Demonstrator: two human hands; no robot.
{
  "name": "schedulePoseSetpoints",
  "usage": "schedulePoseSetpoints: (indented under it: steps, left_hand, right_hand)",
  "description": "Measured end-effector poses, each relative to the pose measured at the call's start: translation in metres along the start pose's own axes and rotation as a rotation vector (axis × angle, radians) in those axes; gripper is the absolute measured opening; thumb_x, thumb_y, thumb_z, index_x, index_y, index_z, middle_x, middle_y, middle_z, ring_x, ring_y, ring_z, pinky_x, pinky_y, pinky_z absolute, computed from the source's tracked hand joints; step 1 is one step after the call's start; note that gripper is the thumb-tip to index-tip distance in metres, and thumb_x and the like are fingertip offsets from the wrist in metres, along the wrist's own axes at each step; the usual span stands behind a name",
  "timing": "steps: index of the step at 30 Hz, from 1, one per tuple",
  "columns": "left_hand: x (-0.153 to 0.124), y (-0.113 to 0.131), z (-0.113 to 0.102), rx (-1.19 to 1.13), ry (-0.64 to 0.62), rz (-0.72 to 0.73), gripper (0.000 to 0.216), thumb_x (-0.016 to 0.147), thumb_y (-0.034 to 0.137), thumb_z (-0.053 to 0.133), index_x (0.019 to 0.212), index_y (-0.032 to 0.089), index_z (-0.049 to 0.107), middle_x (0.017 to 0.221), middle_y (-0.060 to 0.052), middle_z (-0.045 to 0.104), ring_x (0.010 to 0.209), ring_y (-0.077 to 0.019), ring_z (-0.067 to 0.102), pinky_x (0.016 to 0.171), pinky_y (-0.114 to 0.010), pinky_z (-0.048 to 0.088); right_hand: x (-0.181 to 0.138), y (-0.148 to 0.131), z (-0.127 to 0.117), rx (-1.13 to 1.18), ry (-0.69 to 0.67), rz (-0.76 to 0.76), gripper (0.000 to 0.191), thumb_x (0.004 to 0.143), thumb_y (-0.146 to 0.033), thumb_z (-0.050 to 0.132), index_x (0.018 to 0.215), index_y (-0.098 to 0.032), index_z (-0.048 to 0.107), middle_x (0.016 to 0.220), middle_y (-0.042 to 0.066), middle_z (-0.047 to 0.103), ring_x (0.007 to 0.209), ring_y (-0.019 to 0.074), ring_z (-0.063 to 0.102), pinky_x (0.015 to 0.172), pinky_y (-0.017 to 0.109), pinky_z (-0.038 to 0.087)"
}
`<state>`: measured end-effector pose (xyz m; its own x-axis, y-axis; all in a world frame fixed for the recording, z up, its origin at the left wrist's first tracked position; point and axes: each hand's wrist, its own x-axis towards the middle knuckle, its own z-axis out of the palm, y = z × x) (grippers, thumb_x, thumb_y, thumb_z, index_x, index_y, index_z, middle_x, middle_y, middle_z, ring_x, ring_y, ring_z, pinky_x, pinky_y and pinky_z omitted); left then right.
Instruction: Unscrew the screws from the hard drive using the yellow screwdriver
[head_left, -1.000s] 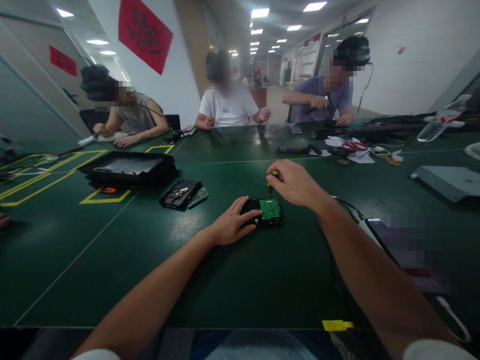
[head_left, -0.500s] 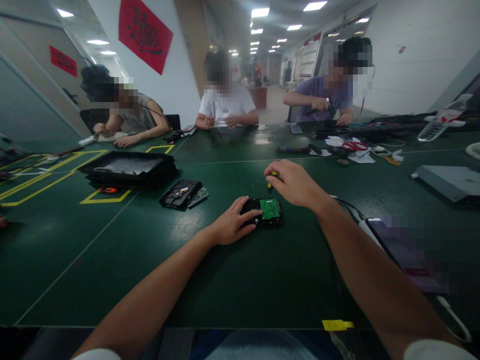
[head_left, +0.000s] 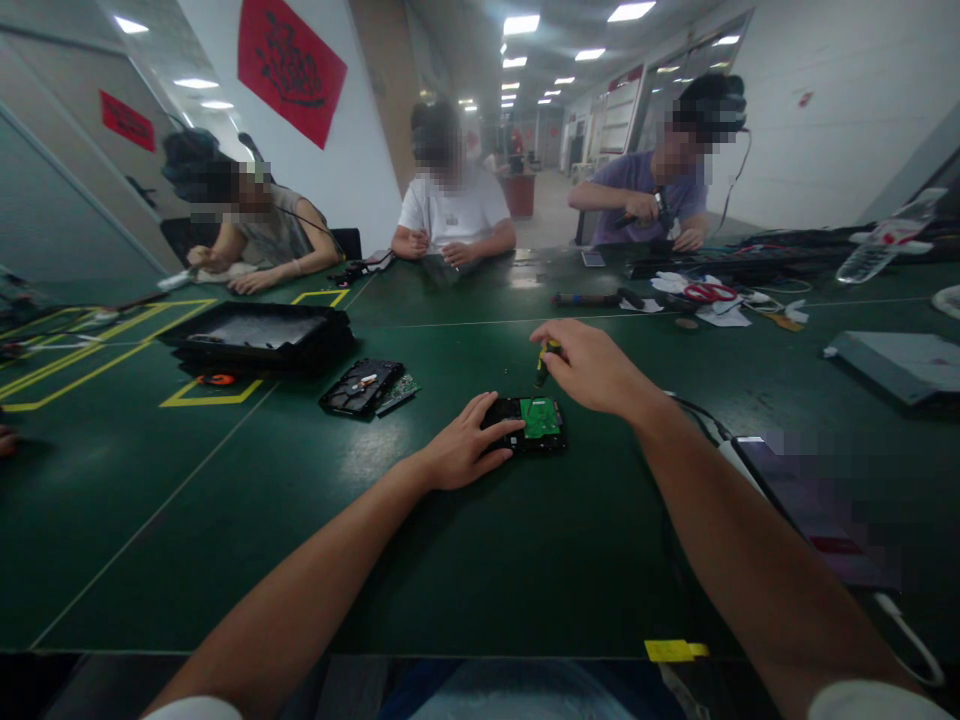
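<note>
A black hard drive [head_left: 534, 428] with a green circuit board on top lies on the green table [head_left: 300, 520] in front of me. My left hand [head_left: 466, 442] rests on its left edge, fingers spread flat and pressing it down. My right hand [head_left: 592, 366] is closed round a small screwdriver [head_left: 543, 362] with a yellow and black handle, held upright just above the far edge of the drive.
A second opened hard drive [head_left: 361, 386] and a black tray [head_left: 259, 336] lie to the left. A phone [head_left: 810, 505] and a white cable lie at my right. Three people sit across the table. Scissors [head_left: 708, 292], papers and a grey box [head_left: 892, 362] lie at the right.
My right hand has lifted the screwdriver slightly and tilted it above the drive. My left hand has stayed on the drive.
</note>
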<state>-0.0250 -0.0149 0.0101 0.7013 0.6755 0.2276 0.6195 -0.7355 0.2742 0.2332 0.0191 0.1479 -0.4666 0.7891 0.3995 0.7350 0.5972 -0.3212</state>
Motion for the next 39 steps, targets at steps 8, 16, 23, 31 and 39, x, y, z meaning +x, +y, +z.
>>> schedulePoseSetpoints:
  steps: [8,16,23,31,39]
  left_hand:
    - [-0.0004,-0.0006,0.0007,-0.008,0.003,-0.007,0.054,0.108,0.047,0.052,0.161,0.033,0.048,0.176,-0.013,0.016,0.163,-0.0427,0.017,0.128,-0.066,0.028]
    - [-0.0005,-0.0028,0.0019,-0.010,0.003,0.002,0.055,0.108,0.047,0.052,0.160,0.032,0.049,0.176,-0.014,0.015,0.163,-0.0429,0.017,0.128,-0.066,0.027]
    - [0.0004,-0.0006,0.0011,-0.015,0.014,-0.006,0.055,0.107,0.046,0.055,0.161,0.034,0.048,0.176,-0.012,0.017,0.162,-0.0425,0.018,0.127,-0.068,0.028]
    - [-0.0001,-0.0012,0.0015,-0.012,0.004,-0.005,0.055,0.108,0.047,0.053,0.160,0.032,0.049,0.176,-0.013,0.015,0.162,-0.0432,0.017,0.128,-0.066,0.027]
    - [-0.0001,-0.0008,0.0005,-0.018,0.004,-0.009,0.055,0.108,0.046,0.054,0.161,0.035,0.047,0.177,-0.011,0.015,0.163,-0.0424,0.017,0.128,-0.066,0.027]
  right_hand:
    - [0.0000,-0.0026,-0.0002,-0.021,-0.003,0.024,0.020,0.093,-0.011,0.059,0.107,-0.019,0.071,0.112,0.012,0.072,0.104,0.0266,0.067,0.098,0.040,0.050]
    - [-0.0002,-0.0026,0.0002,-0.023,0.009,0.036,0.018,0.093,-0.012,0.061,0.108,-0.018,0.071,0.112,0.012,0.071,0.102,0.0260,0.066,0.095,0.039,0.050]
    - [-0.0002,-0.0023,-0.0009,-0.019,-0.021,-0.005,0.010,0.099,-0.017,0.061,0.101,-0.022,0.069,0.103,0.008,0.070,0.098,0.0243,0.065,0.093,0.038,0.049]
    - [0.0008,0.0000,0.0020,0.000,0.004,0.032,0.019,0.095,-0.012,0.061,0.112,-0.020,0.069,0.119,0.012,0.071,0.112,0.0274,0.065,0.101,0.040,0.049]
    - [-0.0006,-0.0032,-0.0013,-0.021,-0.032,0.025,0.009,0.099,-0.017,0.061,0.102,-0.021,0.068,0.105,0.009,0.070,0.098,0.0246,0.064,0.092,0.038,0.049]
